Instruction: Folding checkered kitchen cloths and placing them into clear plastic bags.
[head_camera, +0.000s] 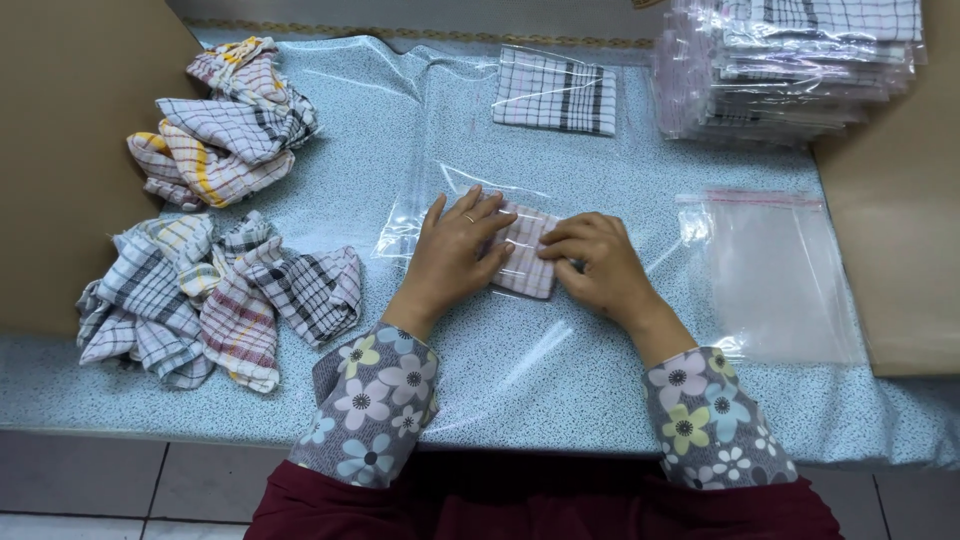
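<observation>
The folded checked cloth (527, 251) lies mid-table on the blue covering (600, 400), pressed flat under the left hand (452, 250) with fingers spread and the right hand (597, 262) with fingers together, seemingly the flattening step; bagging next needs a clear bag (780, 275).

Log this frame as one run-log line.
left hand: flat on folded checked cloth | right hand: pressing cloth's right edge | clear bag: under cloth | loose cloths: left
</observation>
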